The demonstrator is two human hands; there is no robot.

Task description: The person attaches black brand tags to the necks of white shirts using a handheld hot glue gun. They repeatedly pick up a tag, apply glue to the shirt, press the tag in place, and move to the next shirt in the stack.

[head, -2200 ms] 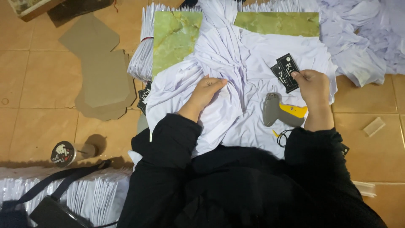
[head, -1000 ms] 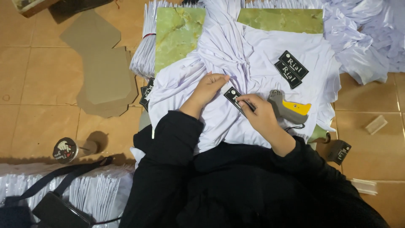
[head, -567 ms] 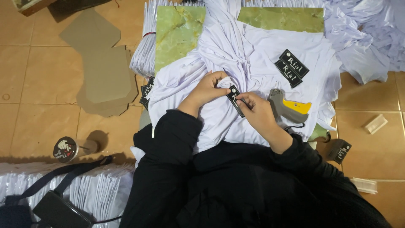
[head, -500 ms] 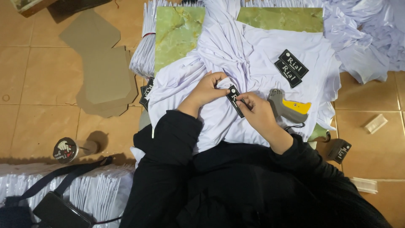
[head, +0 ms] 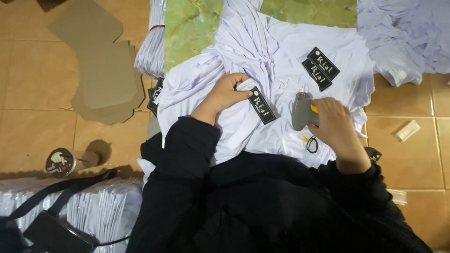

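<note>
- Far left, flat cardboard cut-outs (head: 101, 75) lie on the tan tiled floor (head: 33, 93), well apart from both hands; nearer the person a small round-topped roll (head: 61, 162) lies on the tile, and below it a stack of white packets (head: 101, 211) with a dark strap (head: 56, 194) across it.
- The left hand (head: 225, 93) rests on the white garment (head: 281, 61), its fingers pinched narrowly on a fold of cloth at the upper end of a black hang tag (head: 261, 105). The tag touches the fingertips and its long axis slants down and to the right, away from the hand and toward the person's right side.
- To the right of the tag, near but not touching it, the right hand (head: 335, 124) is closed around the handle of a grey tagging gun (head: 302, 110) with a yellow part showing. The gun's nose points up and slightly left, so the tag lies to the left of the tool, at about its level.
- The left hand is the nearer one to the tag; the right hand is a short reach away over bare cloth.
- Two more black tags (head: 320, 68) lie side by side on the garment above the gun, apart from both hands.
- The garment is spread over a green marbled board (head: 192, 28); more white cloth (head: 403, 37) is heaped at the far right, beside a small pale block (head: 407, 130) on the tile.
</note>
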